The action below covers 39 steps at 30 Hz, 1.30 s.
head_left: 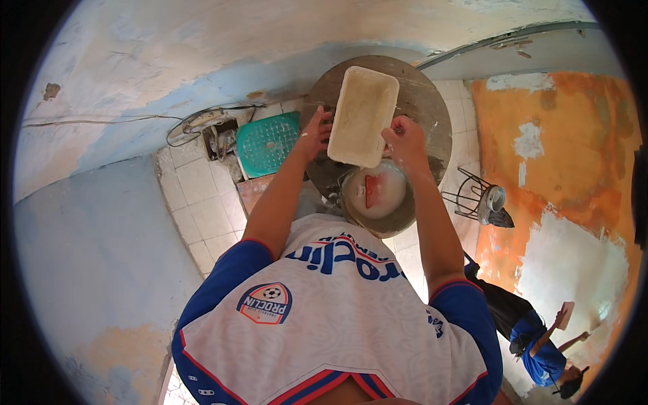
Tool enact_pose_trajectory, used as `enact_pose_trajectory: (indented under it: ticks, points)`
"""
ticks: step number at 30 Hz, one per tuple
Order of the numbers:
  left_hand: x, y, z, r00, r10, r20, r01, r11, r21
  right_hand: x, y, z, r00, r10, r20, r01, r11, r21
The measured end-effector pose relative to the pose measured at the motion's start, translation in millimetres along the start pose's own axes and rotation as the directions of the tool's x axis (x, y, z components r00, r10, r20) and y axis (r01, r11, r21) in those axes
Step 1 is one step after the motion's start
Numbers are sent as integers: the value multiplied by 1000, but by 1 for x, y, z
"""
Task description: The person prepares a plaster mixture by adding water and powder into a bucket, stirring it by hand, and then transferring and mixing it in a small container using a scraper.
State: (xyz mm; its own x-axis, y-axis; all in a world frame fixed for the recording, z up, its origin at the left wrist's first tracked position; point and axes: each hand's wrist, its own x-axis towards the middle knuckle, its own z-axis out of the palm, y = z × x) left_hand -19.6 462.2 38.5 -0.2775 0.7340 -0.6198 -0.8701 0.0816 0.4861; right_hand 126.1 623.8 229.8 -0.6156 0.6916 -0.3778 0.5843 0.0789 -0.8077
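Observation:
A cream rectangular plastic tub (365, 118) with a stained inside lies on a round dark tabletop (432, 115). My left hand (314, 135) is open beside the tub's left edge, fingers apart and pointing toward it, with a white smear on the skin. At the tub's right edge my right hand (407, 142) is closed, its curled fingers against the rim. Just nearer to me stands a round bucket (381, 228) of cloudy whitish liquid. A red flat-ended piece (370, 192) shows in that liquid; its kind is unclear.
A green plastic stool (268, 143) stands left of the table, near a wall opening with loose cables (196, 125). Right of it, a black metal stand (466, 196) holds a tin (496, 198). Lower right, a person (543, 351) in blue works at the patched orange wall (574, 155).

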Motion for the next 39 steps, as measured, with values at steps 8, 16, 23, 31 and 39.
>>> enact_pose_trajectory:
  ticks: [8,16,23,31,39]
  points:
    - [-101,45,70,932,114,345,-10,957,-289,-76,-57,-33,979,-104,173,72,980,186]
    - [-148,-16,41,940,318,122,-227,853,-470,-109,-21,-42,957,-69,281,-66,893,445]
    - [-230,-53,44,865,492,-98,-471,728,-497,-87,154,-29,946,-47,321,201,862,-466]
    - [-270,-112,78,804,558,-206,-581,662,-475,-90,164,15,978,-9,210,145,750,-645]
    - [-283,-158,97,773,580,-256,-624,625,-470,-92,161,-16,845,-77,530,425,699,-575]
